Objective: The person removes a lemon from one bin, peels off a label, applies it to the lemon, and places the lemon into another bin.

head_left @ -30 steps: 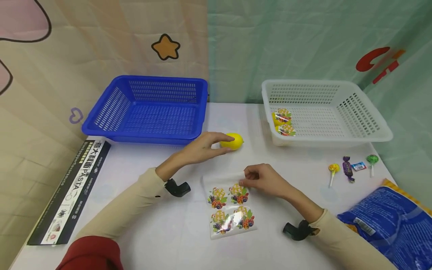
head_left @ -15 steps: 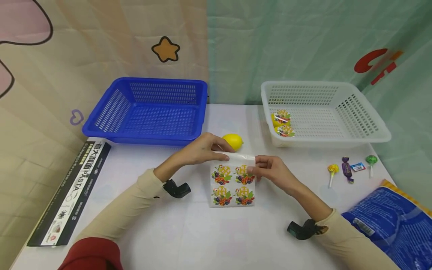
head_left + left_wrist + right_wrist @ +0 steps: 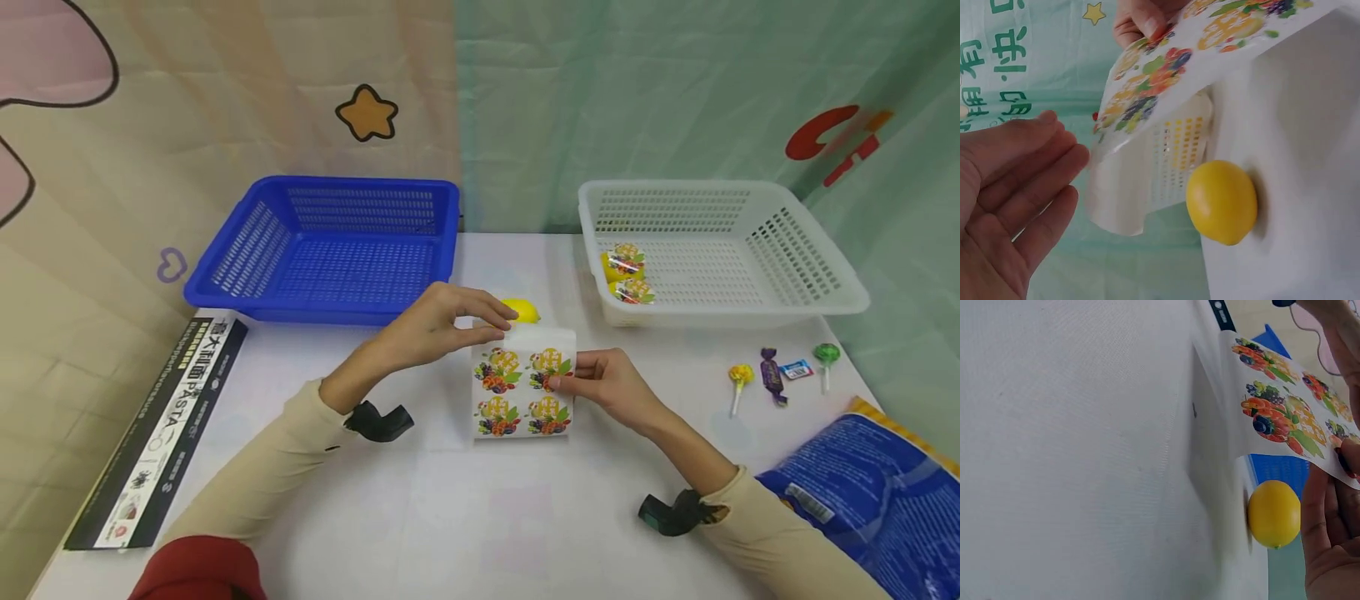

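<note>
In the head view my right hand [image 3: 617, 390] pinches the right edge of a sheet of fruit stickers [image 3: 522, 387], thumb on the printed face, and holds it raised over the table. My left hand [image 3: 438, 327] is at the sheet's upper left corner. Its fingers [image 3: 1054, 169] are fairly straight in the left wrist view, their tips close to the curling blank edge and holding nothing. A yellow lemon [image 3: 527, 310] lies on the table behind the sheet, which partly hides it in the head view. The left wrist view shows the lemon [image 3: 1221, 201] whole.
A blue basket [image 3: 322, 308] stands at the back left. The white basket [image 3: 735, 312] at the back right holds two yellow fruits [image 3: 624, 262] bearing stickers. A pasta box [image 3: 153, 433] lies left. Right are lollipops [image 3: 741, 375], wrapped candies [image 3: 772, 377] and a blue bag [image 3: 877, 500].
My right hand has lifted the sticker sheet and brought it up to my left hand. My left hand has left the lemon, touched the sheet's top edge and drawn slightly off.
</note>
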`<state>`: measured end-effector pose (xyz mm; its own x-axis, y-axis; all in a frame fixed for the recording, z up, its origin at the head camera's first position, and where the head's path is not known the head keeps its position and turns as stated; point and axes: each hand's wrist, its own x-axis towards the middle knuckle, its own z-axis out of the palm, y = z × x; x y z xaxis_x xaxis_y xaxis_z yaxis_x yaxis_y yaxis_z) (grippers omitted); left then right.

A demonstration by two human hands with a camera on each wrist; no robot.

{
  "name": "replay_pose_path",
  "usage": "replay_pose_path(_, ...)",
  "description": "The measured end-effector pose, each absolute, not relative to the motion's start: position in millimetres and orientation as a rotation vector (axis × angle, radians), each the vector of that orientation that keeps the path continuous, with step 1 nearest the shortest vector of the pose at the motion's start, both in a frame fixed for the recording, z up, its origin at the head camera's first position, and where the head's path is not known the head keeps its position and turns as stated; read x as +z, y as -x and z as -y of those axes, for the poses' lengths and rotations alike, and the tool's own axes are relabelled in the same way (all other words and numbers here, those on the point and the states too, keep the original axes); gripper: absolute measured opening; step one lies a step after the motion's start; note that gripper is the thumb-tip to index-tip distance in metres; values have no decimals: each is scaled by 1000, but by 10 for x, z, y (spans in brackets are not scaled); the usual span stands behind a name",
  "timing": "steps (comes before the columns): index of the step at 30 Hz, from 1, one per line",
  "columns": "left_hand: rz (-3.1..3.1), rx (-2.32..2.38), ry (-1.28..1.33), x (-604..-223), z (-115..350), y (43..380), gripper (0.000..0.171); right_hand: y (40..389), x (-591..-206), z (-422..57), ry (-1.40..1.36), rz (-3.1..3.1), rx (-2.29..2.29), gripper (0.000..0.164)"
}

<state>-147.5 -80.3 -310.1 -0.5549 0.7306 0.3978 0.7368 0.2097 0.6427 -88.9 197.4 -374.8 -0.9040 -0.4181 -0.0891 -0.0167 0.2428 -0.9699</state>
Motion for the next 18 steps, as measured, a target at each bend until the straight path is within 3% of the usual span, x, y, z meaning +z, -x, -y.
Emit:
replay_pose_path(10, 2520, -1146, 1475, -3157, 785, 1411, 18, 907, -3746, -1956, 426, -2191, -1840, 29)
replay_pose_path(18, 2417, -1202, 1481, -3169, 763, 1427, 8, 907, -3753, -1968, 376, -2225, -1840, 30)
